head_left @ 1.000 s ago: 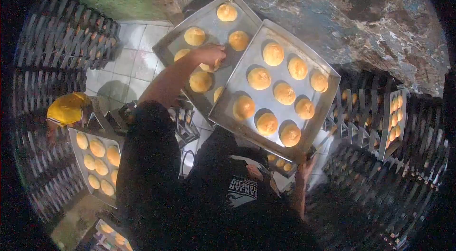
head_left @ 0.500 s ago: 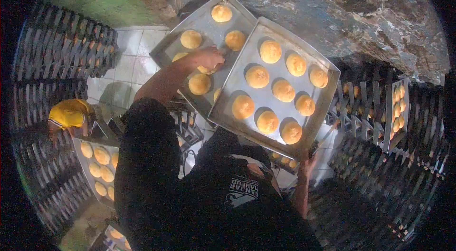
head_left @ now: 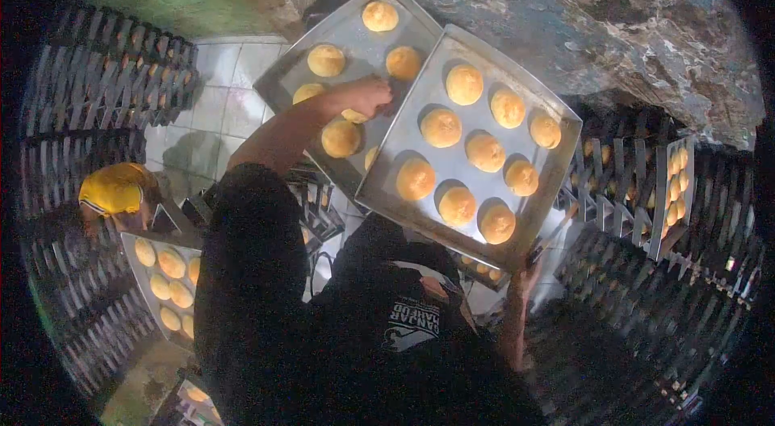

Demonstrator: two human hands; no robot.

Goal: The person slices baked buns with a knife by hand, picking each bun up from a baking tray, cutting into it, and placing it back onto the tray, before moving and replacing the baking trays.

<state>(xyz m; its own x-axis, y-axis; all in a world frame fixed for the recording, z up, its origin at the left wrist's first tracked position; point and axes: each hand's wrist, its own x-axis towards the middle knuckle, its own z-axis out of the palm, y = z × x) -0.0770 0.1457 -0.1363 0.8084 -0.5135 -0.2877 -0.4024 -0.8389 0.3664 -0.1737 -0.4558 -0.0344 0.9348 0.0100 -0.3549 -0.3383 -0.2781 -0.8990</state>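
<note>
My right hand (head_left: 521,281) grips the lower corner of the front metal tray (head_left: 529,228), its fingers partly hidden. Round golden buns (head_left: 485,152) lie in rows on this tray. Behind and to its left is a second metal tray (head_left: 282,63), overlapped by the front one and tilted, also with buns (head_left: 326,60). My left hand (head_left: 371,97) is closed above the rear tray, over a partly covered bun (head_left: 353,115). Whatever is between its curled fingers is hidden.
A person in a yellow shirt (head_left: 113,189) bends at the left, near another tray of buns (head_left: 171,263). Dark racks (head_left: 105,79) line both sides, and a tray (head_left: 675,188) shows at the right. A worn wall or surface (head_left: 549,14) spans the top right.
My closed left hand has shifted slightly right over the rear tray. Both trays sit slightly differently in view, while my right hand stays at the front tray's corner.
</note>
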